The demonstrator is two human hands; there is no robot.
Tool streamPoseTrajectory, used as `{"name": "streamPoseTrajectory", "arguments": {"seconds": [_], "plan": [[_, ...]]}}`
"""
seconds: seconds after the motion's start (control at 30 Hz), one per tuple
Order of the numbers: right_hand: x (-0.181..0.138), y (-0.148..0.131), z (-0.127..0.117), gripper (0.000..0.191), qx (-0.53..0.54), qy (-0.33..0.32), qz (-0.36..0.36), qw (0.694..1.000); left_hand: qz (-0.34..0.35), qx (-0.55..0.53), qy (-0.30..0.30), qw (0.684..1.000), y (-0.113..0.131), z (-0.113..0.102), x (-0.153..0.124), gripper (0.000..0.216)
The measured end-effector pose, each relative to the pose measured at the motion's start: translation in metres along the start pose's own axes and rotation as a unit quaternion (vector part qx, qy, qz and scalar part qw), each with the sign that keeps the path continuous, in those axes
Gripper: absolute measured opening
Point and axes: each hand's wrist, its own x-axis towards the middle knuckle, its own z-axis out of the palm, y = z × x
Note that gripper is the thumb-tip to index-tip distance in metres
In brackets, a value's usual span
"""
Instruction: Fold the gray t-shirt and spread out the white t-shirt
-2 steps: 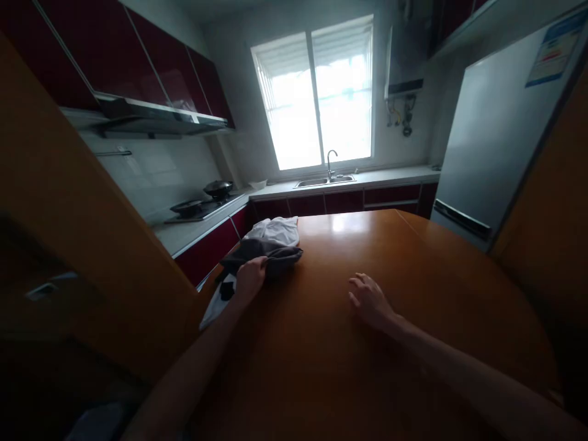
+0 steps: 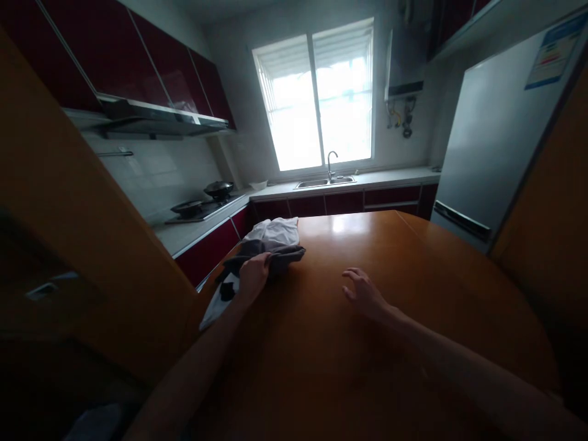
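My left hand [image 2: 254,273] is closed on the near edge of a dark grey cloth garment [image 2: 285,256], whose exact kind I cannot make out. Under and behind that garment lies white clothing [image 2: 275,230], and a white piece with a black patch [image 2: 215,305] shows to the left of my wrist. My right hand [image 2: 364,293] is held above the wooden table [image 2: 413,263], fingers apart and curved, with nothing in it. A stretch of table separates it from the garment.
A pan [image 2: 187,209] and a lidded wok [image 2: 218,189] stand on the stove at the left. Behind the table run a counter with a sink [image 2: 325,182] and a white bowl [image 2: 258,185]. A fridge [image 2: 487,135] stands at the right.
My left hand has shifted slightly right, and the grey garment's edge has moved with it. My right hand has drifted a little left and up, its fingers more spread.
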Motion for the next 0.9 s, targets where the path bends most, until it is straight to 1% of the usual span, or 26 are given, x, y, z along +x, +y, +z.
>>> {"name": "streamPoseTrajectory", "arguments": {"seconds": [0.03,0.1,0.17,0.2,0.23,0.27,0.3,0.33,0.37,0.4,0.43,0.5,0.57,0.6,0.67,0.73,0.8,0.87,0.9], "plan": [[0.010,-0.007,0.000,0.052,0.037,0.008,-0.022,0.999,0.007,-0.008,0.012,1.000,0.015,-0.007,-0.001,0.035],[0.028,-0.022,0.000,0.075,0.088,0.023,-0.058,0.994,0.027,-0.042,0.026,0.998,0.050,-0.019,-0.007,0.034],[0.038,-0.032,0.000,0.097,0.111,0.034,-0.067,0.991,0.061,-0.113,0.020,0.992,0.087,-0.024,-0.014,0.035],[0.040,-0.034,-0.001,0.102,0.115,0.037,-0.059,0.991,0.091,-0.165,-0.007,0.982,0.103,-0.024,-0.018,0.035],[0.041,-0.032,-0.003,0.100,0.116,0.041,-0.045,0.991,0.134,-0.225,-0.064,0.963,0.115,-0.022,-0.021,0.036],[0.039,-0.028,-0.007,0.092,0.115,0.043,-0.028,0.992,0.174,-0.286,-0.124,0.934,0.123,-0.020,-0.022,0.040],[0.037,-0.021,-0.012,0.079,0.117,0.041,-0.015,0.992,0.204,-0.341,-0.178,0.900,0.125,-0.016,-0.023,0.046],[0.033,-0.012,-0.018,0.063,0.122,0.036,-0.008,0.992,0.223,-0.384,-0.219,0.869,0.123,-0.012,-0.022,0.052],[0.030,-0.001,-0.024,0.045,0.132,0.031,-0.007,0.991,0.228,-0.413,-0.242,0.848,0.117,-0.007,-0.021,0.055],[0.027,0.010,-0.031,0.031,0.148,0.028,-0.009,0.989,0.225,-0.428,-0.249,0.839,0.108,-0.001,-0.020,0.058],[0.024,0.021,-0.037,0.023,0.168,0.030,-0.011,0.985,0.219,-0.429,-0.248,0.841,0.098,0.005,-0.020,0.062],[0.021,0.039,-0.049,0.020,0.217,0.043,-0.009,0.975,0.222,-0.402,-0.246,0.854,0.080,0.018,-0.023,0.075],[0.021,0.051,-0.057,0.021,0.255,0.063,0.004,0.965,0.239,-0.364,-0.243,0.867,0.071,0.034,-0.032,0.087],[0.022,0.054,-0.061,0.021,0.266,0.071,0.011,0.961,0.246,-0.349,-0.235,0.873,0.071,0.041,-0.038,0.088],[0.026,0.055,-0.070,0.021,0.273,0.083,0.022,0.958,0.246,-0.334,-0.206,0.886,0.077,0.055,-0.046,0.075],[0.032,0.052,-0.082,0.020,0.270,0.093,0.030,0.958,0.229,-0.347,-0.185,0.891,0.087,0.063,-0.046,0.051],[0.040,0.049,-0.100,0.018,0.257,0.091,0.032,0.961,0.203,-0.373,-0.186,0.886,0.094,0.063,-0.033,0.030],[0.049,0.046,-0.122,0.016,0.235,0.084,0.026,0.968,0.153,-0.406,-0.173,0.884,0.094,0.057,-0.009,0.023],[0.052,0.046,-0.135,0.015,0.223,0.088,0.023,0.971,0.117,-0.425,-0.156,0.884,0.090,0.052,0.006,0.022]]}}
